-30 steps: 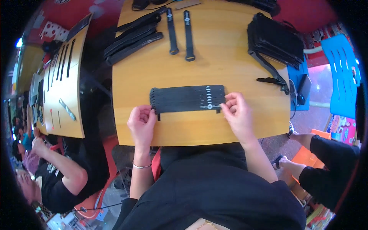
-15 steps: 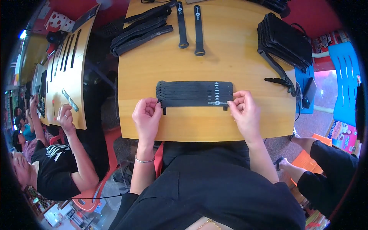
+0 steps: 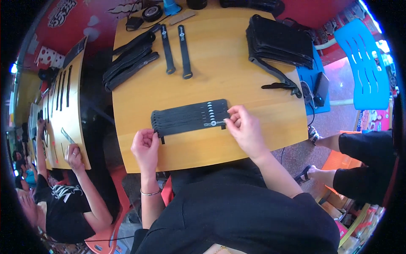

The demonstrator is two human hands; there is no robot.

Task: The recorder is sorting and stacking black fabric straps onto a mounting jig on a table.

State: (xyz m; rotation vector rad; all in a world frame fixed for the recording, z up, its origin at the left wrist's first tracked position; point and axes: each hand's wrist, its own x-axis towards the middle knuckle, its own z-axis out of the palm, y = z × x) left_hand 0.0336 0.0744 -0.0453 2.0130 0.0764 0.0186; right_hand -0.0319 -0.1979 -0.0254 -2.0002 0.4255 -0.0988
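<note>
A fanned row of black fabric straps (image 3: 182,116) lies on the wooden table in front of me, overlapping like steps, with white print near the right end. My left hand (image 3: 145,146) is closed, its thumb and fingertips pinching the front corner at the left end, where the looped ends line up. At the opposite end my right hand (image 3: 245,129) pinches the front strap's edge between curled fingers and thumb. Two small dark tabs stick out below the front strap. Both fingertip contacts are partly hidden by the fingers.
Two single straps (image 3: 185,53) lie farther back, beside a pile of folded black straps (image 3: 131,59). A thick black stack (image 3: 279,42) sits at the right rear, a loose strap trailing from it. A blue chair (image 3: 361,63) stands right; a co-worker (image 3: 67,203) sits left at another table.
The view has turned and shifted, so the table appears lower and farther left, and the strap row slants. Both hands stay at the ends of the row.
</note>
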